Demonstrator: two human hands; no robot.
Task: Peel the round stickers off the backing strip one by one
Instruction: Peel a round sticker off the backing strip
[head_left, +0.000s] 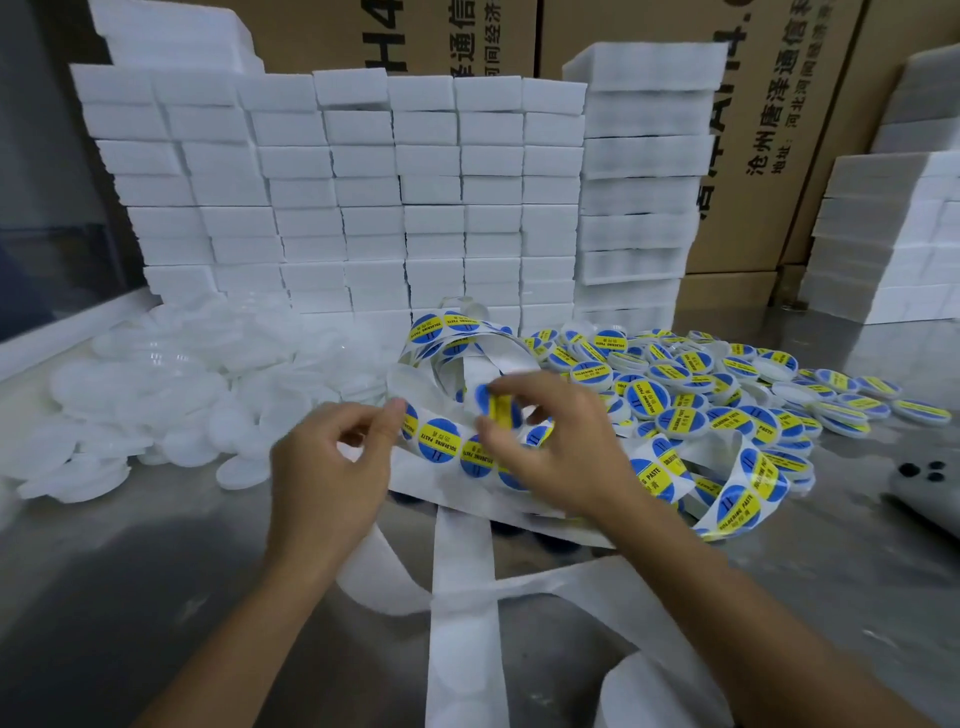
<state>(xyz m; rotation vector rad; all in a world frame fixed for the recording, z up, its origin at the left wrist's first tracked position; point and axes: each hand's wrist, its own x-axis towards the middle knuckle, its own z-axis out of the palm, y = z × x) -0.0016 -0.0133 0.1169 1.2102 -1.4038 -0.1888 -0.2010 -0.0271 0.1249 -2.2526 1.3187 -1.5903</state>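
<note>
Your L hand (332, 467): pinching backing strip (415, 426) edge.
Your R hand (561, 447): fingers clamped on round sticker (496, 402), lifted off strip.

Both bare forearms reached forward from the lower edge of the view, converging toward the middle, wrists near level. The left hand (332, 467) was turned palm inward, its fingers curled and its thumb and forefinger closed in a pinch at the upper right of the hand. The right hand (550, 441) sat just beside it and a little higher, back of the hand up, fingers arched downward, with thumb and forefinger tips pressed together in a pinch; its outline was slightly blurred.
</note>
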